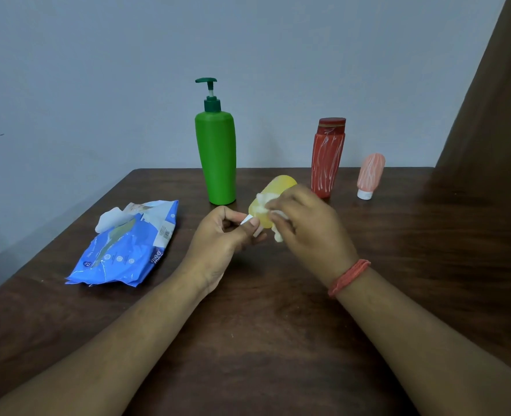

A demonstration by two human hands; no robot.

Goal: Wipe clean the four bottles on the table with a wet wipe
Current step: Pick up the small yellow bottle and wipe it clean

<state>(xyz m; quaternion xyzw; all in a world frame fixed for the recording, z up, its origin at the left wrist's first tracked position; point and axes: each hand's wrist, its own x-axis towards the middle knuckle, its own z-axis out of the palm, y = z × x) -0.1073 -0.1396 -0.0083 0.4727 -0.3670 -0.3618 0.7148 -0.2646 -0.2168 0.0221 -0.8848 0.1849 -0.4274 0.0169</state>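
A small yellow bottle (275, 192) is held tilted above the table, its white cap end toward me. My left hand (221, 244) pinches that cap end. My right hand (305, 223) grips a crumpled white wet wipe (266, 205) and presses it against the yellow bottle's side. A tall green pump bottle (216, 154) stands upright just behind them. To its right stands a red bottle (327, 157) with white streaks on it. Farther right a small pink tube (369, 175) with white streaks stands on its white cap.
A blue pack of wet wipes (125, 247) lies on the left of the dark wooden table (278, 340), one wipe sticking out of its top. A grey wall rises behind the table. A brown curtain (494, 115) hangs at the right edge.
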